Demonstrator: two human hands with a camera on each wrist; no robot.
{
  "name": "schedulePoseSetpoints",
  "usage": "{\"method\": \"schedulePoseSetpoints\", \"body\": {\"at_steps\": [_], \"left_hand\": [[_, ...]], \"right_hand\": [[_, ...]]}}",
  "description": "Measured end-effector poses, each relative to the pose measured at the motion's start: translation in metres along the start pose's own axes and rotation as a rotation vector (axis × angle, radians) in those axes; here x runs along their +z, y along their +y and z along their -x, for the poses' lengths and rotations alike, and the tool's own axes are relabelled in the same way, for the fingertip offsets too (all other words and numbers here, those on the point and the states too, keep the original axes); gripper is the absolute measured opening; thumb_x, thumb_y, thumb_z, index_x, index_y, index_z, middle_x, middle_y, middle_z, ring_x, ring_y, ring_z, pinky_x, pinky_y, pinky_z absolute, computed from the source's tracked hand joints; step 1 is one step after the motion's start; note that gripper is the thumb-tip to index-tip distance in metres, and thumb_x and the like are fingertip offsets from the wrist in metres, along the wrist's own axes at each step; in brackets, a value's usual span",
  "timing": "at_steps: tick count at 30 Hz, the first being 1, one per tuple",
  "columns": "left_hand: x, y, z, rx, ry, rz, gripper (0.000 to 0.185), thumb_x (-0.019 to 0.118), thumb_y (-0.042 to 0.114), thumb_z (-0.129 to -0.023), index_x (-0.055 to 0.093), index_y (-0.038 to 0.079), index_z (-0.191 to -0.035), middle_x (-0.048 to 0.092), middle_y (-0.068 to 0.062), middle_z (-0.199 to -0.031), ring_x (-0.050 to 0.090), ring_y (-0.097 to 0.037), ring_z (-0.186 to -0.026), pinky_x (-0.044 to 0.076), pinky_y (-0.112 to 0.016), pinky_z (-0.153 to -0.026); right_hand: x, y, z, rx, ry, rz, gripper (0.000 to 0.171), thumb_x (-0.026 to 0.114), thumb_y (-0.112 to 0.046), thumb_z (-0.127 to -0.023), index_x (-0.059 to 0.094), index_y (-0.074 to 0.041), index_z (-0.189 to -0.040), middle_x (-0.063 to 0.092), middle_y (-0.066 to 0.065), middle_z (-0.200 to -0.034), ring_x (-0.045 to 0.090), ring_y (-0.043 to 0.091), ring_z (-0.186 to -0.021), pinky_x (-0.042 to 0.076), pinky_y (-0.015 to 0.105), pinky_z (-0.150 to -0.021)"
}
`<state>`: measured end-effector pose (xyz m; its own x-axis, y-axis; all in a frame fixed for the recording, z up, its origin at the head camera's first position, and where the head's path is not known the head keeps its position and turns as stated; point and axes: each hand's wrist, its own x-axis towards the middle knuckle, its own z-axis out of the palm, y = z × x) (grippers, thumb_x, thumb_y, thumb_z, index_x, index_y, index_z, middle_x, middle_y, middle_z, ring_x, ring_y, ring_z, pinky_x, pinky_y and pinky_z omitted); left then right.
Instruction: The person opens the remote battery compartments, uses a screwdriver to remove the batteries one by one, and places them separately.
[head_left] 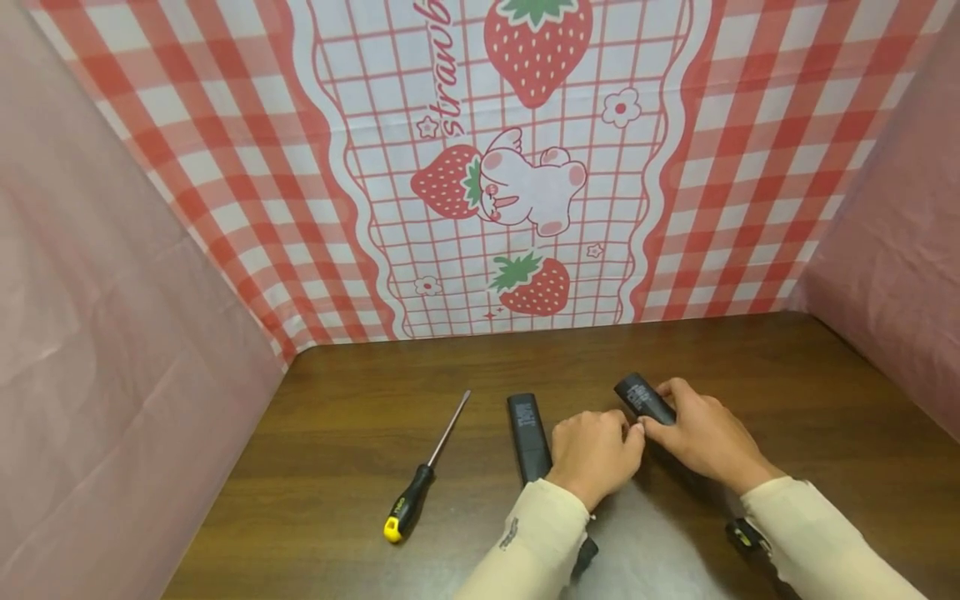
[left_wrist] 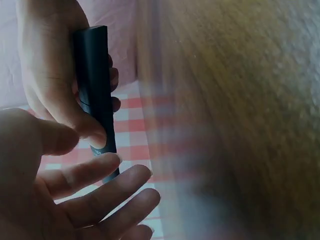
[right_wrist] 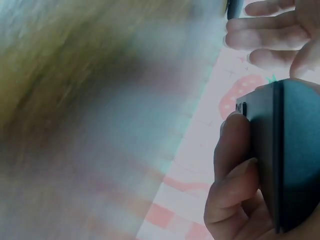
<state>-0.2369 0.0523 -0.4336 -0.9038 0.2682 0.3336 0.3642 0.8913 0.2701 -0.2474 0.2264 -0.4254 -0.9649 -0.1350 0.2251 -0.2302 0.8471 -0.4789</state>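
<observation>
The right hand grips a slim black plastic remote control just above the dark wooden table, and the left hand, fingers loosely spread and holding nothing, touches its near end. The yellow-and-black-handled screwdriver lies untouched well to the left, beside a second black remote flat on the table, so the work looks barely begun.

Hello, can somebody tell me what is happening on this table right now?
A person sits at a brown wooden table and works with both hands. The right hand grips a black remote control. The left hand is beside it with open fingers, touching or nearly touching the right hand's grip. A second black remote lies flat to the left, partly under the left wrist. A screwdriver with a black and yellow handle lies untouched further left.
</observation>
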Motion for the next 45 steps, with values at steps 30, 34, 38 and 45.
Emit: {"method": "schedulePoseSetpoints", "body": {"at_steps": [30,34,38,45], "left_hand": [[0.007,-0.005,-0.015,-0.540,-0.133,1.270,0.018,0.065,0.022,-0.094,0.063,0.005,-0.101,0.068,-0.005,-0.071,0.068,-0.024,-0.062,0.052,-0.030,-0.045],[0.010,-0.006,-0.014,-0.533,-0.159,1.345,0.020,0.066,0.026,-0.096,0.061,0.006,-0.099,0.069,-0.008,-0.072,0.069,-0.026,-0.063,0.055,-0.032,-0.050],[0.012,-0.006,-0.015,-0.549,-0.148,1.375,0.022,0.066,0.027,-0.096,0.058,0.006,-0.099,0.068,-0.007,-0.073,0.065,-0.019,-0.060,0.052,-0.028,-0.050],[0.020,-0.010,-0.015,-0.578,-0.045,1.438,0.019,0.067,0.021,-0.096,0.058,0.005,-0.089,0.067,-0.005,-0.075,0.060,-0.009,-0.060,0.048,-0.023,-0.053]], "right_hand": [[0.011,-0.026,-0.001,-0.046,0.060,-0.026,0.047,0.070,-0.031,-0.091,0.058,-0.001,-0.124,0.070,0.015,-0.101,0.061,0.021,-0.075,0.047,0.041,-0.064],[0.014,-0.027,-0.001,-0.062,0.085,-0.038,0.044,0.067,-0.029,-0.093,0.059,0.001,-0.124,0.070,0.015,-0.099,0.061,0.020,-0.074,0.048,0.041,-0.064],[0.017,-0.025,0.000,-0.093,0.093,-0.063,0.042,0.068,-0.027,-0.093,0.059,0.001,-0.123,0.070,0.013,-0.097,0.061,0.019,-0.074,0.048,0.039,-0.064],[0.020,-0.023,0.001,-0.179,0.069,-0.126,0.039,0.071,-0.022,-0.094,0.060,0.000,-0.125,0.070,0.010,-0.103,0.060,0.015,-0.079,0.050,0.038,-0.067]]}}
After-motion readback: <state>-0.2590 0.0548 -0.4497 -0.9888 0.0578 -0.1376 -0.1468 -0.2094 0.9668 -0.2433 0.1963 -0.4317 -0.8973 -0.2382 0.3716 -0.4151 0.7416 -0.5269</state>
